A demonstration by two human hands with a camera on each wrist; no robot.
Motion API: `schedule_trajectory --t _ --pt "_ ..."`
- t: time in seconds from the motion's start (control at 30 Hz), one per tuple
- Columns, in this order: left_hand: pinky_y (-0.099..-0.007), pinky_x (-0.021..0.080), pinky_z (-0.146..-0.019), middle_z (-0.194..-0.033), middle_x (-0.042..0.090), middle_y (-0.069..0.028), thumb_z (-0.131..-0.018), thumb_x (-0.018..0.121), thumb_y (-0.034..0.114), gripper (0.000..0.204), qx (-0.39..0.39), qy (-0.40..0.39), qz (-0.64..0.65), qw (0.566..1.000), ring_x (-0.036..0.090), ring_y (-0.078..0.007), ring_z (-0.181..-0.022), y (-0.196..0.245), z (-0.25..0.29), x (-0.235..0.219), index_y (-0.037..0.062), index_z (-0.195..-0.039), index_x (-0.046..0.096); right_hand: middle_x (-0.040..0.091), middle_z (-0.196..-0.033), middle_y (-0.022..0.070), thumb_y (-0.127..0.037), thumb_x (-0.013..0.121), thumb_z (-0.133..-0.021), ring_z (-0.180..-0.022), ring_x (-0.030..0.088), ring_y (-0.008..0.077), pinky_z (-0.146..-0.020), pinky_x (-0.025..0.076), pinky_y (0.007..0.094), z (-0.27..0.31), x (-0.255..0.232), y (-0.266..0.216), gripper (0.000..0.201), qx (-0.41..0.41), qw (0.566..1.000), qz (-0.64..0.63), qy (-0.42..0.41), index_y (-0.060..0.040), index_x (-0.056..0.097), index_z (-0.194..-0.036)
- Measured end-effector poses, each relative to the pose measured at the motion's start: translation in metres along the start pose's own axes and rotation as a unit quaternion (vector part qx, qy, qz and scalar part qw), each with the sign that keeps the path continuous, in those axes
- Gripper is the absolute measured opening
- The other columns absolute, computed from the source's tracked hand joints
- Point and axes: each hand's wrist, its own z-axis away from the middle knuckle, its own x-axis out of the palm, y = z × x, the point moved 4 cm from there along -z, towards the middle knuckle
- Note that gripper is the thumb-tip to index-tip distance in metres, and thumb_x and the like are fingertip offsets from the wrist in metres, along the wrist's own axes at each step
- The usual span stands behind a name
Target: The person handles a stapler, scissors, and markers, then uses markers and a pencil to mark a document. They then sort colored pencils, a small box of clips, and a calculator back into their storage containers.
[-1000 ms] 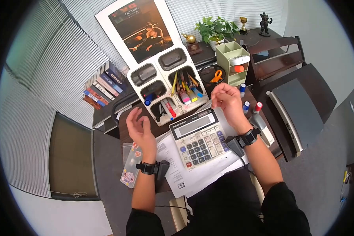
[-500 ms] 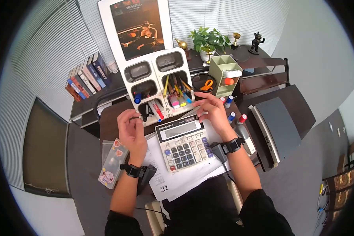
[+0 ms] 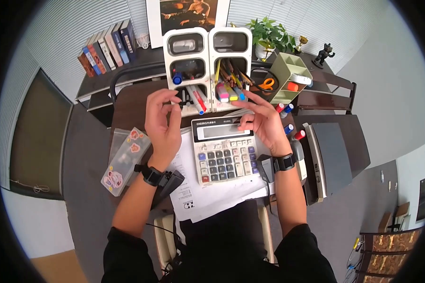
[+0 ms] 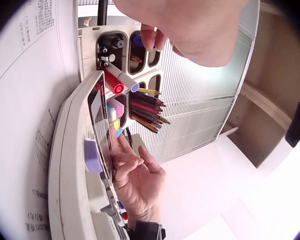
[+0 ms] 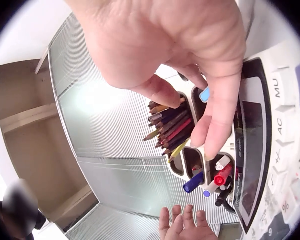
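In the head view the left hand [image 3: 164, 126] is raised beside the organizer's lower left compartment, fingers loosely bent, holding nothing. The right hand [image 3: 265, 123] hovers over the calculator's top right corner, fingers spread and partly bent, also empty. Between them lies the large calculator [image 3: 226, 155] on white papers [image 3: 198, 200]. Behind it the white organizer [image 3: 208, 52] holds markers [image 3: 197, 99], highlighters [image 3: 227, 94] and pencils [image 3: 231, 73]. The left wrist view shows the left hand [image 4: 187, 27] above the organizer; in the right wrist view the right hand [image 5: 170, 50] has its fingers near the pencils [image 5: 172, 127].
A clear stickered case [image 3: 123, 162] lies at the left. Right of the organizer stand a green holder [image 3: 290, 78], orange scissors [image 3: 267, 84] and several red- and blue-capped bottles [image 3: 288, 128]. A dark machine [image 3: 333, 155] is at the far right; books [image 3: 109, 49] and a plant [image 3: 271, 35] are behind.
The head view has shifted, so the organizer appears more upright. Both hands remain raised and empty; the right fingers are spread more, and the hands appear nearer the organizer than a second ago.
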Motion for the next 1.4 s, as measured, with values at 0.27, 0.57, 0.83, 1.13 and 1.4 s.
schedule_trajectory --t 0.27,0.57,0.83,1.13,1.4 --pt "-0.0275 0.050 -0.085 -0.121 0.051 -0.0094 -0.094 0.053 -0.008 0.029 -0.010 -0.009 0.000 1.000 0.055 -0.0139 -0.103 0.000 0.001 0.001 -0.0024 -0.122 0.053 0.059 -0.128 0.0275 -0.013 0.046 -0.098 -0.070 0.068 0.0232 -0.072 0.062 0.0392 0.001 -0.002 -0.005 0.053 -0.007 0.999 -0.026 -0.027 0.0061 0.036 -0.147" --pt "-0.0278 0.049 -0.085 -0.122 0.051 -0.0100 -0.093 0.052 -0.009 0.030 -0.010 -0.016 -0.002 1.000 0.056 -0.0144 -0.102 0.002 0.002 0.004 -0.0024 -0.122 0.053 0.056 -0.133 0.0288 -0.015 0.044 -0.099 -0.068 0.060 0.0185 -0.074 0.062 0.0367 0.001 0.000 -0.001 0.057 0.016 0.999 -0.040 -0.027 0.0029 0.031 -0.151" --pt "-0.0281 0.049 -0.085 -0.122 0.051 -0.0098 -0.093 0.053 -0.008 0.031 -0.016 -0.023 -0.002 1.000 0.057 -0.0145 -0.103 0.002 0.002 0.004 -0.0025 -0.123 0.053 0.059 -0.125 0.0210 -0.013 0.047 -0.096 -0.069 0.057 0.0162 -0.078 0.062 0.0427 -0.001 -0.005 -0.001 0.054 0.020 0.991 -0.135 -0.018 0.0055 0.037 -0.146" --pt "-0.0281 0.049 -0.085 -0.124 0.051 -0.0108 -0.093 0.055 -0.008 0.029 -0.015 -0.030 -0.005 0.999 0.057 -0.0146 -0.103 0.001 0.003 0.005 -0.0032 -0.121 0.053 0.065 -0.112 0.0183 -0.009 0.046 -0.095 -0.057 0.054 0.0145 -0.066 0.063 0.0388 0.001 -0.006 -0.004 0.052 -0.010 0.999 -0.032 0.006 0.0050 0.041 -0.145" --pt "-0.0273 0.049 -0.084 -0.124 0.051 -0.0106 -0.093 0.055 -0.008 0.029 -0.013 -0.041 0.001 0.999 0.057 -0.0142 -0.103 0.002 0.004 0.007 -0.0030 -0.122 0.054 0.063 -0.119 0.0240 -0.009 0.045 -0.097 -0.067 0.066 0.0210 -0.076 0.062 0.0477 -0.002 0.003 0.003 0.056 0.011 0.999 -0.040 0.012 0.0022 0.032 -0.150"
